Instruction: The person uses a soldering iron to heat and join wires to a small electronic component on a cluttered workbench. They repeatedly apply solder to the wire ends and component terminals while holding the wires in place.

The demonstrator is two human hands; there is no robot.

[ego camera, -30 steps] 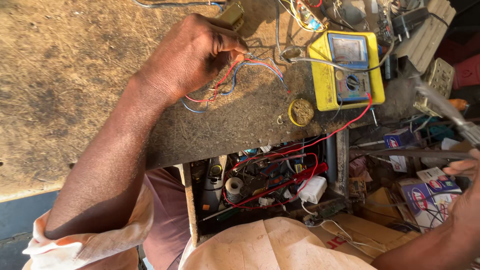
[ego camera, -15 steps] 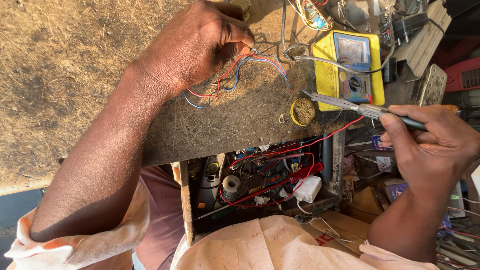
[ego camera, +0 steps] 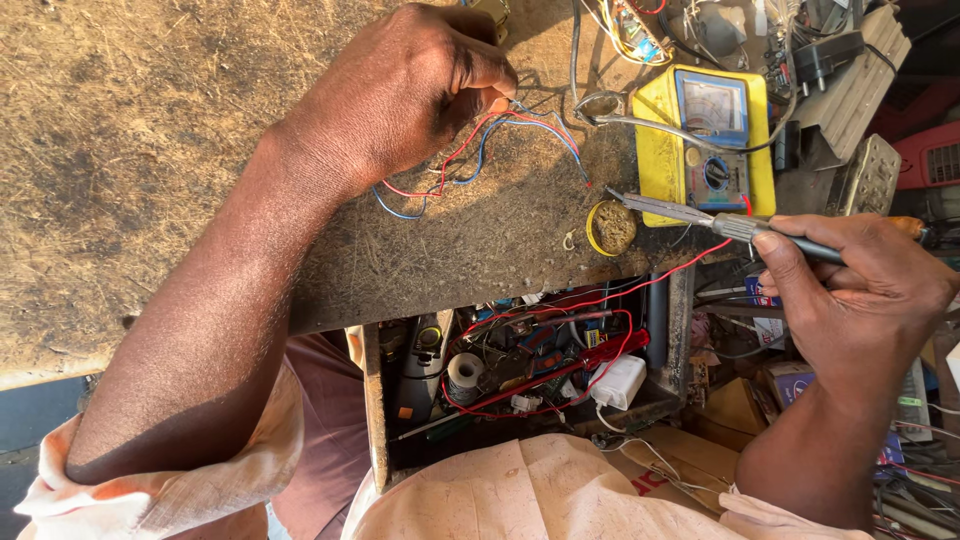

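Just left of your right hand (ego camera: 850,290), gripped soldering iron (ego camera: 690,215) tip touches flux tin (ego camera: 612,227); left hand (ego camera: 410,95) pinches wires (ego camera: 480,150). Tinning step; next, steady tip to wires.

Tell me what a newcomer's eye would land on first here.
The left hand at top centre, pinching a tangle of red and blue wires on the worn workbench. Next, the right hand at right, aiming a soldering iron at a small round yellow tin, just below a yellow multimeter.
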